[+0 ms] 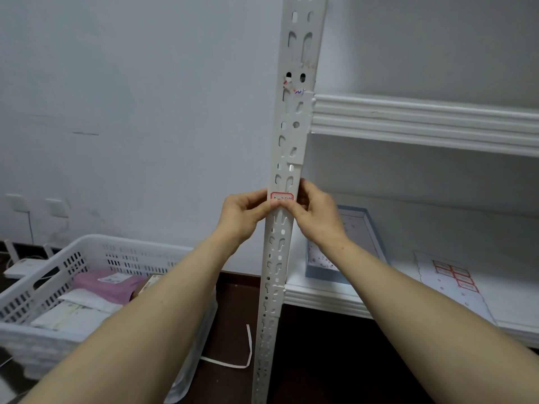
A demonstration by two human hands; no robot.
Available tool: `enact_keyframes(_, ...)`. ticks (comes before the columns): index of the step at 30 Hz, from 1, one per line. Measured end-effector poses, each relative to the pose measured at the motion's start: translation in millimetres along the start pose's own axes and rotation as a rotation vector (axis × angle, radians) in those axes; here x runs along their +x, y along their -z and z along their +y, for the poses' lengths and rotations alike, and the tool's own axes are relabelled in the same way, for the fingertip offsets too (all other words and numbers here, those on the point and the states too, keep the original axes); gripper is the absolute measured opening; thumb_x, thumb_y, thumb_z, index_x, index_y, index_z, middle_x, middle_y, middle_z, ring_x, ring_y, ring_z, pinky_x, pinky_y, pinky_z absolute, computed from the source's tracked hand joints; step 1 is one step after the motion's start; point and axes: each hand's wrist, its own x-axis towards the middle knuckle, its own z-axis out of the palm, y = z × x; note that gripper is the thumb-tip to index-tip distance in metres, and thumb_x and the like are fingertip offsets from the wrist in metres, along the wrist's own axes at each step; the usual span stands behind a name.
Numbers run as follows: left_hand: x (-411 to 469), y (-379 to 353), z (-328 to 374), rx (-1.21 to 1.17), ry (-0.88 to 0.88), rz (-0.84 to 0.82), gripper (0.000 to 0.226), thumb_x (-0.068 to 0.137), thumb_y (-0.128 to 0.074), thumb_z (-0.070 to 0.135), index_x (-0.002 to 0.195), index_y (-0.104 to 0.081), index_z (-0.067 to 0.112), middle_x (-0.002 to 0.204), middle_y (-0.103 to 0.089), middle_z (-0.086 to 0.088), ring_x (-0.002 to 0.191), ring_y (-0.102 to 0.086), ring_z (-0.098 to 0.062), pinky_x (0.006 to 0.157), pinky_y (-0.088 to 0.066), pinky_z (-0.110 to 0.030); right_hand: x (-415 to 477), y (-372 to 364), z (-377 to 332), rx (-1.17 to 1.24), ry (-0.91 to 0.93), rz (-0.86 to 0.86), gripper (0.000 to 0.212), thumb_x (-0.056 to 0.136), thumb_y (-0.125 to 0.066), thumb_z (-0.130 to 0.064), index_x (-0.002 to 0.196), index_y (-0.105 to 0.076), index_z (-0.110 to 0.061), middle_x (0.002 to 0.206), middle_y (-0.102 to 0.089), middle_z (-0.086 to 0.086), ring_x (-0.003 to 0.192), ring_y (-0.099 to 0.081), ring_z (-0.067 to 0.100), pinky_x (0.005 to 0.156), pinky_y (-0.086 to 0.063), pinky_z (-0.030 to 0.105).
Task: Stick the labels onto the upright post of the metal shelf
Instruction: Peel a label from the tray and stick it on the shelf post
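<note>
Two hands, one label

Left hand (243,214) and right hand (316,214) pinch a red-bordered label (281,196) against the post (294,126), thumbs together at its lower edge, fingers curled behind. Its writing is unreadable. A label sheet (449,275) lies by the front edge of the shelf (320,298).

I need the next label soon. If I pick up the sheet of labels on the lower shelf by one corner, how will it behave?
The sheet of labels looks thin and lies flat on the shelf, so it will probably droop. It seems light; a push would likely slide it.
</note>
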Motion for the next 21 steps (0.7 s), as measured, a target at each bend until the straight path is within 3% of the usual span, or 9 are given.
enact_keyframes(4, -0.5, 2.6, 0.3, -0.111, 0.105, -0.03, 0.019, 0.085, -0.067, 0.016, 0.103, -0.071, 0.016, 0.1, -0.074, 0.003, 0.098, -0.068, -0.009, 0.09, -0.052, -0.023, -0.9, 6.2, -2.8, 0.117, -0.011, -0.026, 0.029, 0.085, -0.067, -0.026, 0.113, -0.066, -0.018, 0.104, -0.071, -0.006, 0.093, -0.065, 0.003, 0.088, -0.052, 0.026)
enact_keyframes(10, 0.6, -10.0, 0.7, -0.052, 0.021, 0.088, 0.01, 0.088, -0.063, 0.02, 0.084, -0.072, 0.022, 0.077, -0.074, 0.011, 0.08, -0.068, -0.001, 0.083, -0.055, -0.02, 2.9, -4.4, -1.8, -0.065, -0.015, 0.079, 0.035, 0.088, -0.059, -0.042, 0.112, -0.064, -0.018, 0.103, -0.071, 0.0, 0.095, -0.065, 0.017, 0.085, -0.053, 0.042)
enact_keyframes(12, 1.5, -10.8, -0.5, -0.045, 0.017, 0.098, 0.01, 0.089, -0.062, 0.019, 0.087, -0.073, 0.02, 0.079, -0.073, 0.01, 0.08, -0.068, -0.002, 0.083, -0.055, -0.022, 4.1, -3.1, -1.2, -0.092, -0.007, 0.08, 0.034, 0.088, -0.058, -0.042, 0.111, -0.064, -0.017, 0.102, -0.07, 0.001, 0.095, -0.065, 0.019, 0.084, -0.053, 0.043)
enact_keyframes(16, 1.3, -7.5, -4.1, -0.089, 0.069, 0.102, 0.024, 0.088, -0.064, 0.018, 0.108, -0.069, 0.005, 0.096, -0.072, 0.001, 0.089, -0.069, -0.008, 0.086, -0.055, -0.023, 4.0, 10.0, 4.4, 0.139, -0.039, -0.049, 0.028, 0.088, -0.063, -0.027, 0.114, -0.065, -0.017, 0.108, -0.07, -0.001, 0.101, -0.065, 0.012, 0.093, -0.052, 0.041)
enact_keyframes(21, 0.9, -6.3, -2.6, -0.094, 0.056, 0.073, 0.024, 0.088, -0.063, 0.013, 0.11, -0.068, 0.005, 0.095, -0.072, 0.004, 0.087, -0.069, -0.006, 0.084, -0.054, -0.019, 3.6, 6.2, 2.2, 0.049, 0.004, -0.029, 0.029, 0.091, -0.058, -0.024, 0.118, -0.061, -0.015, 0.111, -0.068, 0.002, 0.103, -0.064, 0.016, 0.094, -0.051, 0.04)
